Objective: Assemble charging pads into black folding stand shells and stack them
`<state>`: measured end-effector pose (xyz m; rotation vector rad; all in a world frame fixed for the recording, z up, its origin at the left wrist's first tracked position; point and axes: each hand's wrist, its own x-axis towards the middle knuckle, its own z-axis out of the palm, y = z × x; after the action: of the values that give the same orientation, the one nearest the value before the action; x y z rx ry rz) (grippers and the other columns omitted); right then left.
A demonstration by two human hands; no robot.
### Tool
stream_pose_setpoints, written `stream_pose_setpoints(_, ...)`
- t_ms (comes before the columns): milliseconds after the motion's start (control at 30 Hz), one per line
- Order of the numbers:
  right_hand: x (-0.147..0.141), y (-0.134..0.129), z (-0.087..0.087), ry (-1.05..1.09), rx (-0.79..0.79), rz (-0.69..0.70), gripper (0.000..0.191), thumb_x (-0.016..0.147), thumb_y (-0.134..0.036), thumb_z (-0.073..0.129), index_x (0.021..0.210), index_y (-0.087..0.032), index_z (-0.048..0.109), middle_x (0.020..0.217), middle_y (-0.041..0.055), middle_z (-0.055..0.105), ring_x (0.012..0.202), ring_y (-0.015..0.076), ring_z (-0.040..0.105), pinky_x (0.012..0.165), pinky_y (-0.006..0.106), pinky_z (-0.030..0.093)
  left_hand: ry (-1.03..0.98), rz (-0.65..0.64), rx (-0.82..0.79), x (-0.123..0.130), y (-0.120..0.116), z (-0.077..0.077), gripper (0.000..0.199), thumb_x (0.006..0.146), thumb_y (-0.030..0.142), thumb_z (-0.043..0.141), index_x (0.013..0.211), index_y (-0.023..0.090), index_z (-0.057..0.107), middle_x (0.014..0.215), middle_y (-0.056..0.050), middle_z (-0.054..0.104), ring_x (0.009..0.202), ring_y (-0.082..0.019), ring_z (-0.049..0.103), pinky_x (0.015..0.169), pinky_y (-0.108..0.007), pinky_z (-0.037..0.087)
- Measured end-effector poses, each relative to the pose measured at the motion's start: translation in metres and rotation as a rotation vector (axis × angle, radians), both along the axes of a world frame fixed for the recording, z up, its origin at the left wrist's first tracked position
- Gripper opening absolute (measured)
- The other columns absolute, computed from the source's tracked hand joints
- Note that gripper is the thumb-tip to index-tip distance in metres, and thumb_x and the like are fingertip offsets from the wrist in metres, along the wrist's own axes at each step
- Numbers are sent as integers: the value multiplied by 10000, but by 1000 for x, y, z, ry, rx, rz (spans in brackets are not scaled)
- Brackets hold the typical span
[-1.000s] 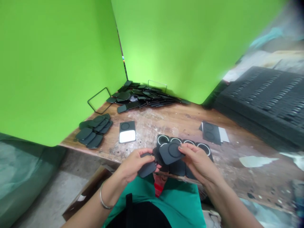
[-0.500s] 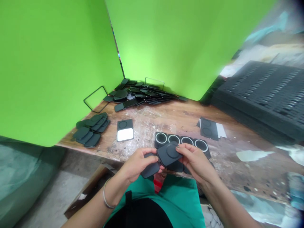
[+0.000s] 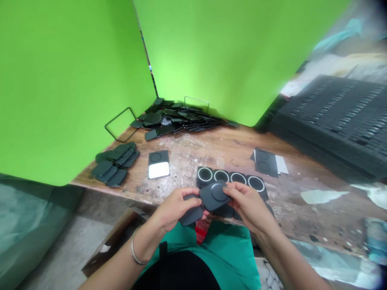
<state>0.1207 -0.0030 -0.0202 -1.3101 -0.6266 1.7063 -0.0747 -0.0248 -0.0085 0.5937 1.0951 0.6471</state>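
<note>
A dark grey folding wireless charger (image 3: 213, 197) is held in both hands over the table's front edge, its two panels joined by a hinge. My left hand (image 3: 181, 207) pinches it near the hinge, thumb on top. My right hand (image 3: 246, 201) grips the right panel by its far edge, close to the raised round disc. Just behind lies a row of several dark chargers (image 3: 221, 176) with white rings, partly covered by the held one and my right hand. Left of the row lies a single unfolded charger (image 3: 156, 157) with a white rectangle on its lower half.
Stacked dark chargers (image 3: 113, 167) lie at the left edge. A large heap of dark panels (image 3: 178, 119) rests against the green partition (image 3: 211, 52). Dark ringed sheets (image 3: 266, 163) with white paper lie right, before a black slotted tray (image 3: 332, 125). A wire frame (image 3: 117, 125) leans at left.
The held charger's right panel is tilted slightly differently, and light now glints on its round disc. Both hands keep the same grip. The view has shifted a little.
</note>
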Motion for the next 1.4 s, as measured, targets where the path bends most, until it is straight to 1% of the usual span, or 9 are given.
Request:
stream_pose_setpoints(367,0,1,-2,-41,-2,3,454,434,-421,946,599,-144,628,677,6,620,613,100,514,545,201,410,-8,5,-3,-1,1,-1,428,632,322,767,990,122,642,706,-89,743,635,-181,710,624,-260,554)
stream_pose_setpoints(667,-2,1,-3,-59,37,-1,436,465,-423,937,587,-147,622,730,11,621,637,104,504,560,209,399,-27,10,6,-1,0,-1,436,635,312,770,1008,113,665,695,-86,742,609,-170,700,614,-256,551)
stream_pose_setpoints(833,-2,0,-4,-68,75,4,418,501,-417,926,584,-149,617,781,23,640,659,113,515,574,216,400,-29,15,9,-2,0,-1,425,630,331,791,975,120,663,678,-78,738,597,-166,696,616,-254,549)
stream_pose_setpoints(967,-3,-1,-5,-93,90,2,404,512,-419,919,592,-153,626,790,24,646,667,121,528,594,223,412,-36,39,16,-1,-1,-1,412,632,391,810,906,132,645,663,-75,732,579,-164,688,594,-244,539)
stream_pose_setpoints(1133,-6,-3,-1,-195,168,-6,372,549,-427,889,579,-162,629,984,63,685,750,156,584,662,255,457,25,89,40,1,-1,-2,387,615,383,799,870,128,658,653,-76,733,549,-157,676,571,-238,538)
stream_pose_setpoints(1300,-8,-5,6,-363,313,6,336,612,-442,834,579,-179,628,978,84,677,918,232,621,798,312,496,77,137,60,2,-1,-3,320,625,349,769,847,139,673,646,-54,731,556,-155,680,573,-239,544)
stream_pose_setpoints(1400,-8,-6,8,-423,385,8,322,654,-450,806,588,-188,632,995,100,667,956,250,618,834,338,502,93,135,69,2,-2,-2,281,640,347,757,815,147,665,646,-53,730,552,-156,678,568,-242,543)
